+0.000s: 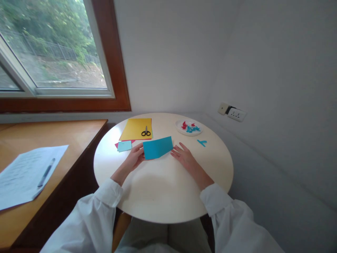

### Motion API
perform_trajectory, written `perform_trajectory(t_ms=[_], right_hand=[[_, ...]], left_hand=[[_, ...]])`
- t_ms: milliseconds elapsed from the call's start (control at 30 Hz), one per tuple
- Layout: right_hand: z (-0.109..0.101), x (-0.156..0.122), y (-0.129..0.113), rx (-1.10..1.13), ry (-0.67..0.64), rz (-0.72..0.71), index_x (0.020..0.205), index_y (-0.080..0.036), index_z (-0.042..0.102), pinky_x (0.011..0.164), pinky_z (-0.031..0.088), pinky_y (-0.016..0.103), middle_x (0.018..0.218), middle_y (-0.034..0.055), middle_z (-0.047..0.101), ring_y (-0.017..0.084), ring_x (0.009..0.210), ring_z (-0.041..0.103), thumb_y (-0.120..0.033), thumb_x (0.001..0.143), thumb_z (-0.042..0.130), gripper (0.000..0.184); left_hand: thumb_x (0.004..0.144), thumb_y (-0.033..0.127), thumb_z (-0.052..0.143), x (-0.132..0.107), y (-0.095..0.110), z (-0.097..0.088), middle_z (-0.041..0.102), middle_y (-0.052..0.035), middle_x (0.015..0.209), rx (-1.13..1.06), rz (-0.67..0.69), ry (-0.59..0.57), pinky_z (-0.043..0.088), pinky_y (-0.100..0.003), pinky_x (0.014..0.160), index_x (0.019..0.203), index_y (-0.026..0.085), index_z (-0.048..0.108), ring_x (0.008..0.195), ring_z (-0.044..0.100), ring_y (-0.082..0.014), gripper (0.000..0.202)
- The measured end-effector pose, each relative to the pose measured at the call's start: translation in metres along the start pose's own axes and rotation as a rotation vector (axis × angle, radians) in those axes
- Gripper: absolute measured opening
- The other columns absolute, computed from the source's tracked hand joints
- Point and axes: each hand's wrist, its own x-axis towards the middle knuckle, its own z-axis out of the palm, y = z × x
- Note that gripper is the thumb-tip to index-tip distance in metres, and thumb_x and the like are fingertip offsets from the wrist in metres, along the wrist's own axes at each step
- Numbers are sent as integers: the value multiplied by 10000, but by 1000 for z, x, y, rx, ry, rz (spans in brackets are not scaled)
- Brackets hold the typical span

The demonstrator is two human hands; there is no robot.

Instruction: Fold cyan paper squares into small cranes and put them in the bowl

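A folded blue sheet of paper (157, 147) lies on the round white table (163, 189) in front of me. My left hand (135, 158) pinches its left edge with fingers closed on it. My right hand (183, 154) rests at the sheet's lower right corner, fingers stretched out flat and touching the paper. Behind the sheet lies a yellow sheet (134, 129) with black-handled scissors (145, 132) on top. A small light-blue piece (124, 145) and a pink piece (117, 144) lie to the left.
A white plate (181, 129) with red and blue paper cut-outs stands at the back right, with a small blue cut-out (202, 142) beside it. A wooden desk (65, 137) on the left carries printed papers (23, 172) and a pen (46, 172). A wall socket (237, 114) is at the right.
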Motion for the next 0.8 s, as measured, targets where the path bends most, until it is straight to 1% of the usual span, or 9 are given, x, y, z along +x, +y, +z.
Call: perform_trajectory(t_ms=[100, 200, 233, 367, 500, 567, 633, 700, 800], right_hand=[[-7, -3, -11, -114, -32, -17, 1133, -280, 501, 672, 543, 277, 872, 4, 664, 125, 719, 636, -185, 654, 713, 532], [-11, -3, -24, -268, -154, -57, 917, -224, 628, 579, 496, 244, 889, 34, 675, 137, 702, 617, -276, 643, 725, 296], [-11, -2, -28, -284, -160, -64, 858, -206, 646, 584, 493, 249, 877, 45, 680, 146, 706, 617, -279, 612, 745, 275], [-13, 13, -40, -303, -100, -137, 813, -185, 666, 715, 502, 296, 894, 56, 693, 174, 789, 625, -285, 527, 791, 328], [-12, 34, -47, -323, -18, -240, 833, -190, 666, 744, 500, 331, 852, 31, 694, 171, 765, 624, -306, 494, 802, 384], [-10, 42, -49, -335, 4, -287, 812, -184, 667, 736, 500, 338, 803, 16, 690, 162, 726, 618, -312, 488, 803, 374], [-7, 47, -50, -345, 18, -332, 779, -177, 668, 735, 498, 329, 756, -3, 681, 145, 688, 605, -314, 490, 800, 346], [-5, 50, -48, -353, 33, -371, 751, -175, 668, 737, 492, 308, 730, -21, 673, 124, 662, 589, -314, 502, 792, 311], [-4, 52, -40, -344, 78, -392, 771, -185, 671, 713, 491, 293, 718, -30, 673, 114, 643, 580, -315, 522, 776, 300]], left_hand=[[744, 293, 639, 4, 2, -1, 677, -50, 796, -8, -8, -7, 501, -267, 656, 954, 164, 627, 733, 637, -160, 246], [742, 286, 640, 11, 3, -1, 674, -49, 774, 5, -8, -17, 491, -247, 616, 902, 158, 636, 703, 630, -155, 205], [736, 283, 644, 15, 3, -1, 669, -44, 753, 5, -5, -14, 485, -238, 594, 880, 155, 636, 677, 624, -148, 193], [705, 302, 665, 36, 5, -2, 635, -16, 649, -49, 16, 91, 490, -241, 558, 763, 147, 603, 581, 595, -130, 177], [731, 503, 591, 60, 7, 0, 651, -30, 707, -113, -43, 165, 534, -356, 641, 828, 174, 572, 659, 633, -181, 343], [677, 467, 669, 71, 5, -1, 660, -30, 768, -25, -38, 193, 533, -342, 673, 877, 173, 588, 692, 633, -174, 365], [585, 367, 766, 81, -1, -4, 672, -35, 814, 91, -7, 231, 520, -304, 698, 874, 156, 616, 712, 627, -159, 388], [545, 361, 786, 88, -10, -10, 679, -48, 798, 150, 0, 276, 507, -304, 710, 811, 135, 634, 703, 620, -161, 381], [525, 385, 786, 91, -24, -19, 676, -48, 749, 167, -6, 328, 495, -298, 660, 750, 128, 633, 655, 607, -160, 374]])
